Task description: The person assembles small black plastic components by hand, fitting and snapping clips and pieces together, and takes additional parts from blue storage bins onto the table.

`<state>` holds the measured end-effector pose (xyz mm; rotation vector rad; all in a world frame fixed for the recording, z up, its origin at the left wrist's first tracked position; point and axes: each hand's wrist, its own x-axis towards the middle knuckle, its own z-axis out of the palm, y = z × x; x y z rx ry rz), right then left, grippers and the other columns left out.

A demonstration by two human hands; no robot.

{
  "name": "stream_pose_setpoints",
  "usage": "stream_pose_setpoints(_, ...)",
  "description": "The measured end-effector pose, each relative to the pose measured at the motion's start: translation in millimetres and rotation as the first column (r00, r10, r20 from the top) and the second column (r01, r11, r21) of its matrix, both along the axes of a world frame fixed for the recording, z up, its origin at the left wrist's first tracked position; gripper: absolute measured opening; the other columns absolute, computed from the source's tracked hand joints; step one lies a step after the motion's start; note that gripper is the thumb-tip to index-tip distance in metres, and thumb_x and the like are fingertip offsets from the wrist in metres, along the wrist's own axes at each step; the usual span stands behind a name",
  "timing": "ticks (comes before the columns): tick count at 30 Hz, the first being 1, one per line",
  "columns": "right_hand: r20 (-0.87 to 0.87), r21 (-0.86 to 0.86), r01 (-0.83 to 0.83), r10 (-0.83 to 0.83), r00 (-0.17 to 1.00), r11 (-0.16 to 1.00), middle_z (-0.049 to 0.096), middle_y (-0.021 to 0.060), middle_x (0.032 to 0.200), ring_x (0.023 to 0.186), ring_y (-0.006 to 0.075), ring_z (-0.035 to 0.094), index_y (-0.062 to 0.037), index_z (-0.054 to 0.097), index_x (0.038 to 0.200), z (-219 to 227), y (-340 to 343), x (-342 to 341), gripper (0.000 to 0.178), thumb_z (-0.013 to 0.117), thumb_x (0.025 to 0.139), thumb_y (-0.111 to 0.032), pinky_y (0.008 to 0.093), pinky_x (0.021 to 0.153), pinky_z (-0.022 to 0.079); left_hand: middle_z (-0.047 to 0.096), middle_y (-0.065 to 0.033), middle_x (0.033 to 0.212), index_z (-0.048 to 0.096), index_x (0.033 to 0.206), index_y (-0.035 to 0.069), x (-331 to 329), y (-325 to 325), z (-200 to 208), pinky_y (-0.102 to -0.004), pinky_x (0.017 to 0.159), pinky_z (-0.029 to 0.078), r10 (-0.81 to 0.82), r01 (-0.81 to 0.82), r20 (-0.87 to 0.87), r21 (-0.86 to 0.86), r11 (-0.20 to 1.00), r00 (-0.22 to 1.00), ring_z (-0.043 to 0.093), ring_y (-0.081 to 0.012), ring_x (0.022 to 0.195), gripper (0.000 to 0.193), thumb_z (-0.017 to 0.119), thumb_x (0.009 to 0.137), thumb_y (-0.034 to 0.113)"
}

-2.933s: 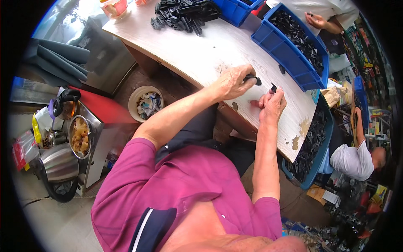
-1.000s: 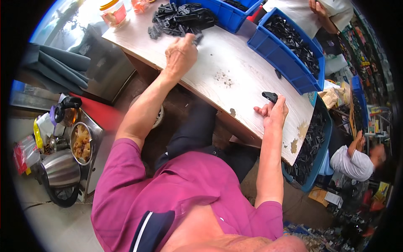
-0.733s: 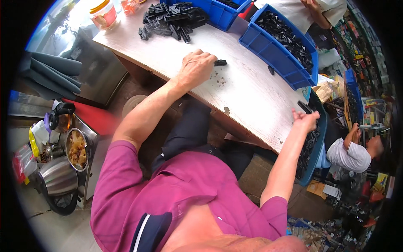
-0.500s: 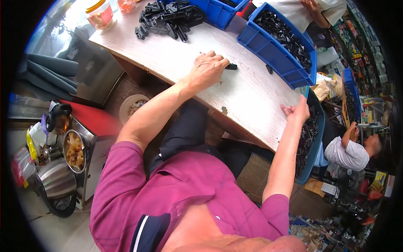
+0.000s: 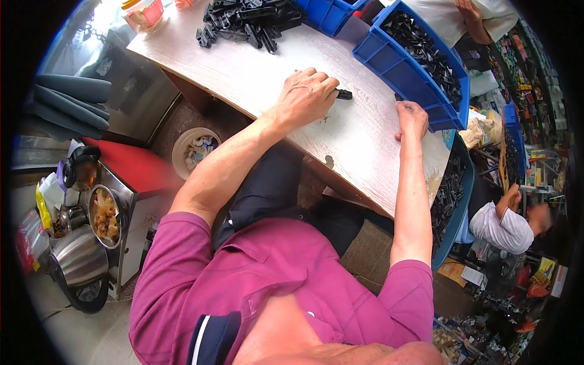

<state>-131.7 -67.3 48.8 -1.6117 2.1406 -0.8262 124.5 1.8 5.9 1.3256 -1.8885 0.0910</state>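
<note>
- Wears a magenta shirt (image 5: 261,261), with both bare forearms reaching over a pale table (image 5: 365,146).
- Grips a black part (image 5: 345,95) in the left hand (image 5: 308,96), with fingers curled down over one end and the other end jutting to the right; cannot tell whether resting on the tabletop or raised.
- Bends the fingers of the right hand (image 5: 413,120) inward near the table's right end, just beside a small black piece (image 5: 398,97); cannot tell whether grasping it.
- Just past the right hand: a blue crate (image 5: 398,74), heaped with black pieces.
- Beside the table's right end, lower down: a teal tub (image 5: 465,204) full of black parts.
- Farther along the table: a loose black pile (image 5: 249,23), between an orange-lidded jar (image 5: 143,16) and a second blue crate (image 5: 331,17).
- Beyond, at right: a co-worker in white (image 5: 502,228).
</note>
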Motion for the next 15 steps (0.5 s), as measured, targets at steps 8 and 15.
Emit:
stream_pose_setpoints(8, 0.582, 0.083, -0.069, 0.007, 0.813, 0.994, 0.052, 0.0051, 0.054, 0.037, 0.0154, 0.047, 0.0019, 0.065, 0.090, -8.6, 18.4, -26.4, 0.023, 0.066, 0.087, -0.021, 0.0346, 0.044, 0.054, 0.070, -0.0102, 0.093, 0.070, 0.101, 0.006, -14.9, 16.3, 5.8, -0.0341, 0.072, 0.054, -0.050, 0.049, -0.408, -0.014, 0.999, 0.911, 0.067, -0.0233, 0.082, 0.018, 0.069, 0.083, 0.007)
stream_pose_setpoints(15, 0.856, 0.007, -0.381, 0.191, 0.480, 0.925, 0.041, 0.0017, 0.049, 0.041, 0.0173, 0.046, -0.0032, 0.060, 0.085, -6.5, 82.2, 20.2, 0.017, 0.062, 0.090, -0.019, 0.0341, 0.045, 0.048, 0.068, -0.0161, 0.100, 0.065, 0.112, 0.005, -78.7, 23.4, 1.0, -0.0368, 0.074, 0.054, -0.154, 0.274, -0.615, 0.105, 0.956, 0.773, 0.068, -0.0297, 0.087, 0.023, 0.063, 0.091, 0.013)
